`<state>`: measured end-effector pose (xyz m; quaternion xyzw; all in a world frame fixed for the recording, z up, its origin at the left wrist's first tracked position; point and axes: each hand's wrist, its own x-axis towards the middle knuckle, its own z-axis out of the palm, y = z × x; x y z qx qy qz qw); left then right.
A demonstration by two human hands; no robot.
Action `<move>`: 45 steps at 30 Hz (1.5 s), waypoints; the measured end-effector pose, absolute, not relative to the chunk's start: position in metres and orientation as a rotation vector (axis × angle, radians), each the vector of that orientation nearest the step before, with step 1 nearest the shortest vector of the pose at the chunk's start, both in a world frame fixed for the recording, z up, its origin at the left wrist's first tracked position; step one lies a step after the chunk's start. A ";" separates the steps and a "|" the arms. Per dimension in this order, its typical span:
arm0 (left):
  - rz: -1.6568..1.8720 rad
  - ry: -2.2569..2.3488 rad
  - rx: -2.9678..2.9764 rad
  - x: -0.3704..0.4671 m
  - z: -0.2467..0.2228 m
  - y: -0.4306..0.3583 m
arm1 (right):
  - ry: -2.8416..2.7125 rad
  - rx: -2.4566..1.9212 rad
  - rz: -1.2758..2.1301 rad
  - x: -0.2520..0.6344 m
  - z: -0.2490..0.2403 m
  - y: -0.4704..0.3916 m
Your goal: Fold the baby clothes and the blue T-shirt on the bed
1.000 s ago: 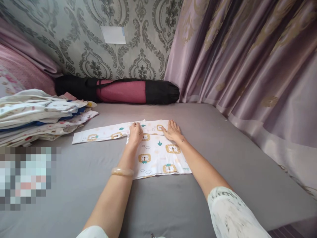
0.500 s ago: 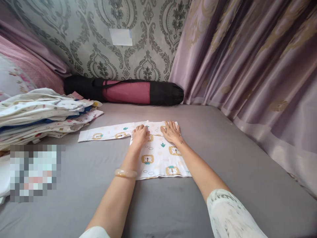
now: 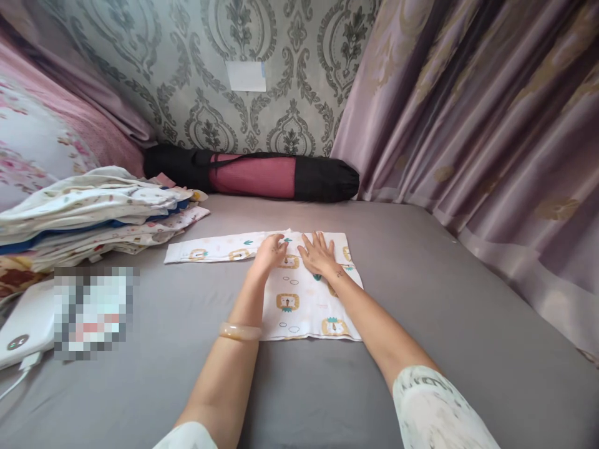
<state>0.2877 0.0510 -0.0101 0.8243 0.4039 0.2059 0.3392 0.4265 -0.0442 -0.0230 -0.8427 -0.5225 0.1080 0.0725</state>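
Note:
A small white long-sleeved shirt (image 3: 304, 312) with lion faces and green leaves lies flat on the grey sheet. One sleeve (image 3: 215, 247) stretches out to the left; on the right side the sleeve appears folded in across the top. My right hand (image 3: 318, 254) rests palm down on the upper body of the shirt, fingers spread. Beside it, at the inner end of the outstretched sleeve, my left hand (image 3: 271, 251) is turned partly on its side, thumb and fingers apart, with nothing visible in it. Some of its fingers are hidden.
On the left is a pile of folded clothes (image 3: 103, 206). In front of it lie a white power bank (image 3: 35, 324) with a cable and a blurred-out item (image 3: 96, 315). A long black and pink bag (image 3: 253, 176) lies along the wall. Purple curtains (image 3: 444, 112) hang at right.
My right hand has slid left from the shirt's right edge towards its middle. My left hand has turned and loosened from the cloth. The view has shifted slightly left.

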 end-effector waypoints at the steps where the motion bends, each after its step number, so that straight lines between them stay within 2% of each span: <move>1: 0.542 1.068 2.109 0.284 -0.007 0.053 | -1.568 -2.536 0.328 0.427 -0.023 -0.044; 7: 0.574 1.169 1.986 0.257 0.004 0.071 | -1.540 -2.579 0.347 0.419 -0.016 -0.037; 12: 0.731 1.231 1.878 0.233 -0.002 0.090 | -1.789 -2.358 0.380 0.382 -0.011 -0.026; 25: 0.726 1.444 1.734 0.212 -0.007 0.101 | -1.790 -2.359 0.449 0.363 -0.012 -0.004; 31: 0.768 1.821 1.717 0.189 -0.008 0.108 | -1.846 -2.264 0.361 0.352 -0.023 0.010; 37: 1.091 2.197 1.291 0.179 0.000 0.098 | -1.849 -2.264 0.393 0.356 -0.027 0.011; 45: 1.014 2.352 1.033 0.172 -0.006 0.105 | -1.824 -2.256 0.408 0.358 -0.020 0.014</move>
